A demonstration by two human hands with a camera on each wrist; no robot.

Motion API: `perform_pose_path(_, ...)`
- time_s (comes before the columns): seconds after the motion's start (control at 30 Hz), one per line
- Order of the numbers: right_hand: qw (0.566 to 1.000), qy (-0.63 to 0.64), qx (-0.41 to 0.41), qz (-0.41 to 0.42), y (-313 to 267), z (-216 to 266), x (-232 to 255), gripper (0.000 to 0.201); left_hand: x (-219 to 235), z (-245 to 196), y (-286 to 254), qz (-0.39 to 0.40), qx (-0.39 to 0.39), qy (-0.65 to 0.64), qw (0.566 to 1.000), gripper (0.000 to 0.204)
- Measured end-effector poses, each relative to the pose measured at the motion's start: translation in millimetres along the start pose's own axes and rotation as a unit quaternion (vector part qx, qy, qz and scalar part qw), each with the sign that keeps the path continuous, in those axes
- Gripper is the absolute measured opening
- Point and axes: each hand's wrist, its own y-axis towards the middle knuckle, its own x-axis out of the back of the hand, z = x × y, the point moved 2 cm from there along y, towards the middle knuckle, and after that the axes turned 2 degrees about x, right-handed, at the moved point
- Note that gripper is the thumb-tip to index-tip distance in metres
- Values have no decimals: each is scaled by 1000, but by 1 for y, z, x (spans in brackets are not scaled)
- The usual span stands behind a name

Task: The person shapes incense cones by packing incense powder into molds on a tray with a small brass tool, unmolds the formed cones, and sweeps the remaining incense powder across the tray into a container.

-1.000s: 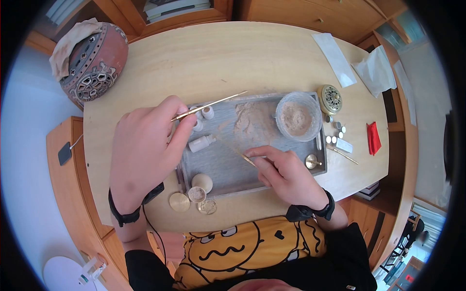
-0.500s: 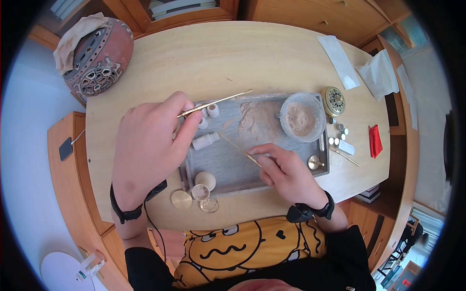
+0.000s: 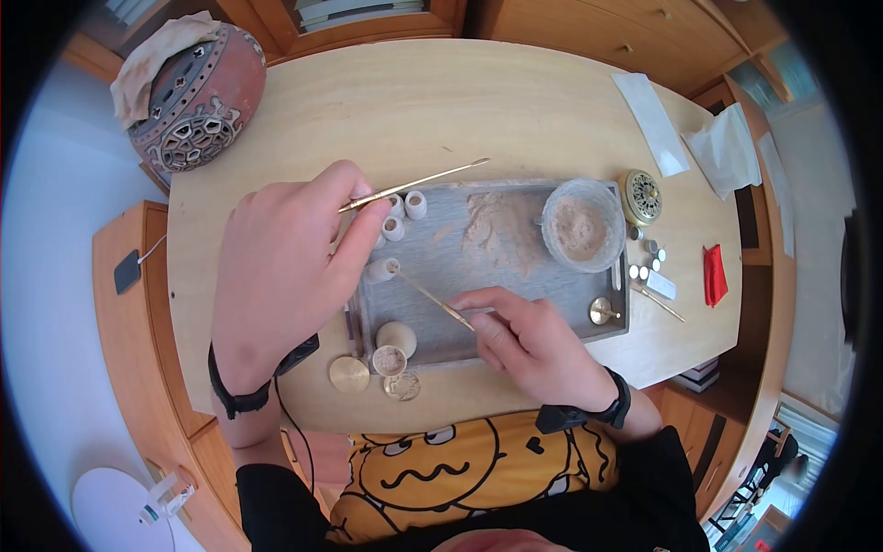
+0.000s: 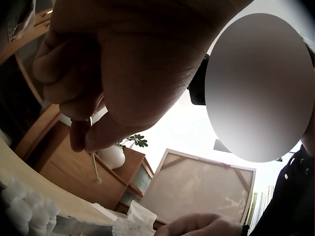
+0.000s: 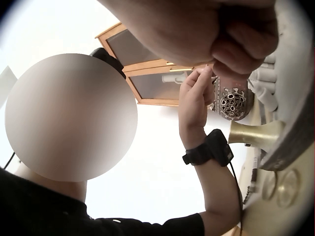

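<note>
My left hand (image 3: 285, 267) pinches a thin brass rod with a tiny scoop tip (image 3: 441, 176) between thumb and forefinger, raised above the tray's left side. A second slim brass stick (image 3: 441, 307) is pinched in my right hand (image 3: 529, 342). Its fine end points up and left, right at the mouth of a small white bottle (image 3: 378, 270). More open white bottles (image 3: 416, 206) stand behind it, partly hidden by my left hand. All are in a grey wooden tray (image 3: 497, 317). Left of my right hand stands a waisted brass vessel (image 5: 253, 133) holding powder.
Pale powder (image 3: 497, 221) is spread on the tray beside a glass bowl (image 3: 544, 221) of powder. A brass disc (image 3: 349, 374) and an openwork disc (image 3: 402, 386) lie in front. Small jars, a pierced brass burner (image 3: 642, 197) and a red pouch (image 3: 715, 276) are on the right.
The white bottle, earlier lying with its neck to the right, now shows its open mouth upward. My right hand's stick has shifted left and down. My left hand barely moved.
</note>
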Motion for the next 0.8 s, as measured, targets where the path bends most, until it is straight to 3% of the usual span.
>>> perform_pose_path(0.1,995,-64,70,-9,1,-2,-7,26,3,-2,0,5,2,5,1000,18)
perform_pose_path(0.23,989,-114,98,-7,1,10,-9,25,5,-2,1,7,4,9,1000,19)
perform_pose_path(0.3,968,-205,144,-23,0,18,-10,25,6,-2,1,6,3,12,1000,19)
perform_pose_path(0.73,909,-360,203,-55,4,37,-18,20,7,0,0,-13,-13,3,1000,20)
perform_pose_path(0.8,903,-366,219,-55,7,39,-16,37,8,-1,0,-12,-14,9,1000,20)
